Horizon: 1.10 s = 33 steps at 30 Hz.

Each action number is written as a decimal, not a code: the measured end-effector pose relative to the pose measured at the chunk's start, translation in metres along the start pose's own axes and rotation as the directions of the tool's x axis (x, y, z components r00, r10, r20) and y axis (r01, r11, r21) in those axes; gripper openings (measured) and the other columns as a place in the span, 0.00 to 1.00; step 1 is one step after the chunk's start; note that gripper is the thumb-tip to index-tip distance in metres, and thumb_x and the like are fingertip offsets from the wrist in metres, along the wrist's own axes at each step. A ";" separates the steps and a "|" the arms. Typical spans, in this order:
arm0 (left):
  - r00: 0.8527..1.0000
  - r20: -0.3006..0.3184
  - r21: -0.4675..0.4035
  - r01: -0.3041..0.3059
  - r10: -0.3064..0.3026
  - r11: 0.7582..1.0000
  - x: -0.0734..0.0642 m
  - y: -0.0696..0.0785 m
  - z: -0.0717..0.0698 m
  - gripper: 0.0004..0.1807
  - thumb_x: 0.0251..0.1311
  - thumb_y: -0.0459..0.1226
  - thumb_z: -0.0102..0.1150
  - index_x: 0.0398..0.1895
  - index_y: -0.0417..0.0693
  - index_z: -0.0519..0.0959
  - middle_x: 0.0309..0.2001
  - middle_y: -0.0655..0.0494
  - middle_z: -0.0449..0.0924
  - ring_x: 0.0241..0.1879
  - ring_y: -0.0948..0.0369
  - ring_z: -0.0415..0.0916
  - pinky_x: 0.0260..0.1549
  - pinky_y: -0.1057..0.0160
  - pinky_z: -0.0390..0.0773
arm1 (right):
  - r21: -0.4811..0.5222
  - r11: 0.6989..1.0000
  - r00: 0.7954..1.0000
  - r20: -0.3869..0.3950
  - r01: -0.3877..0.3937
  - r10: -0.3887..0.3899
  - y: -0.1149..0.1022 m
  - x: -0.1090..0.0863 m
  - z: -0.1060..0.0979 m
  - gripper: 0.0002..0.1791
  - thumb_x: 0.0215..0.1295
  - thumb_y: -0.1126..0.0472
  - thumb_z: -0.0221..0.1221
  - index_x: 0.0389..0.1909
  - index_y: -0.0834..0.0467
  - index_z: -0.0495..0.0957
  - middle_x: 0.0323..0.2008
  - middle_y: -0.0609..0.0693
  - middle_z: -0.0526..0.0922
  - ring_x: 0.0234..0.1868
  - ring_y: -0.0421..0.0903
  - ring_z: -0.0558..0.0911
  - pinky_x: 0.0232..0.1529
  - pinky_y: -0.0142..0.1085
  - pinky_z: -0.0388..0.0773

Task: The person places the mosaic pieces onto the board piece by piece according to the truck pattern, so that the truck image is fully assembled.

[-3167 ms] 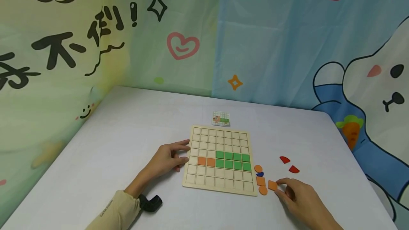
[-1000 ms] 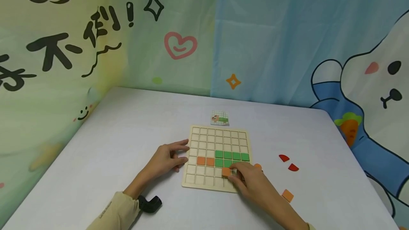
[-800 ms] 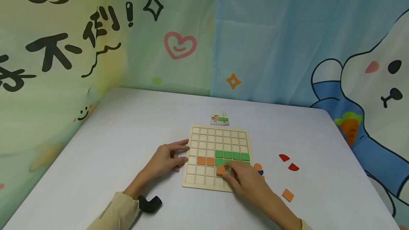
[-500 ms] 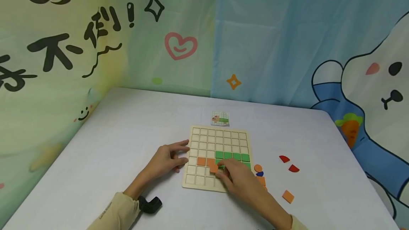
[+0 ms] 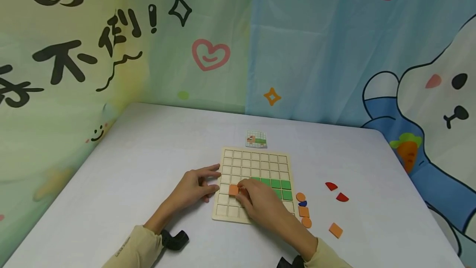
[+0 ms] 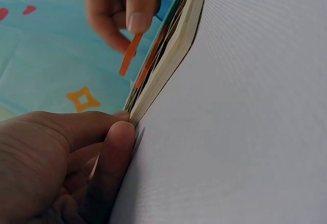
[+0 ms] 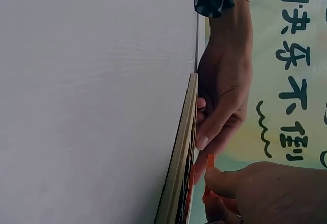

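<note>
My right hand pinches an orange square tile between thumb and fingertips over the left part of a wooden grid board. In the left wrist view, this tile is tilted on edge, a little above the board's face. Green square tiles fill cells on the board's right side, partly hidden by the right hand. An orange tile lies in the board beneath the held one. At the board's left edge, my left hand touches the rim with thumb and fingertips.
Right of the board lie orange discs, a dark blue piece and an orange square. Another orange square and two red wedges lie farther right. A patterned picture card sits behind the board.
My right hand picked up an orange square from right of the board and carried it leftward across the grid. Another orange square now lies farther right on the table. The left hand stays put.
</note>
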<state>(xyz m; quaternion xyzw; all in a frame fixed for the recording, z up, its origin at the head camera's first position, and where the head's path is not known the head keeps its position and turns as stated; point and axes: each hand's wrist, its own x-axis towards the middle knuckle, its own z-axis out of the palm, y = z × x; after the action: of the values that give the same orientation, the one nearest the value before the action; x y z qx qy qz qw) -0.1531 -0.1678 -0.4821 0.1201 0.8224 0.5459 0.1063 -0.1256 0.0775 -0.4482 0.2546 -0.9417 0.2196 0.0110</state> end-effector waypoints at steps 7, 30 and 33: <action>1.000 0.004 -0.011 -0.009 0.009 1.000 0.000 -0.001 0.001 0.24 0.65 0.32 0.71 0.63 0.37 0.83 0.77 0.49 0.72 0.20 0.64 0.79 0.22 0.66 0.85 | 0.023 1.000 0.999 0.037 -0.005 0.004 -0.005 0.011 0.006 0.13 0.75 0.55 0.64 0.52 0.59 0.84 0.42 0.48 0.87 0.36 0.40 0.79 0.36 0.34 0.79; 1.000 0.007 -0.027 -0.008 0.008 1.000 0.001 0.000 0.000 0.22 0.66 0.30 0.69 0.63 0.37 0.83 0.77 0.48 0.72 0.22 0.64 0.79 0.22 0.66 0.86 | 0.012 1.000 0.998 0.057 -0.017 0.016 -0.010 0.025 0.013 0.14 0.73 0.56 0.65 0.52 0.60 0.85 0.44 0.52 0.88 0.33 0.39 0.76 0.31 0.30 0.73; 1.000 0.005 -0.025 -0.009 0.009 1.000 0.000 0.000 0.000 0.22 0.66 0.30 0.69 0.63 0.37 0.83 0.77 0.49 0.72 0.21 0.64 0.79 0.22 0.66 0.86 | 0.020 0.999 0.998 0.064 -0.025 0.024 -0.010 0.024 0.013 0.15 0.73 0.55 0.65 0.53 0.59 0.84 0.44 0.51 0.87 0.32 0.40 0.75 0.31 0.30 0.72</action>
<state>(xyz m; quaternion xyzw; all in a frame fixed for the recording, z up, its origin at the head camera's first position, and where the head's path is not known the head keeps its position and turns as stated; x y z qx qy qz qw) -0.1534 -0.1676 -0.4823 0.1238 0.8146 0.5564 0.1075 -0.1408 0.0527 -0.4525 0.2499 -0.9424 0.2211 -0.0244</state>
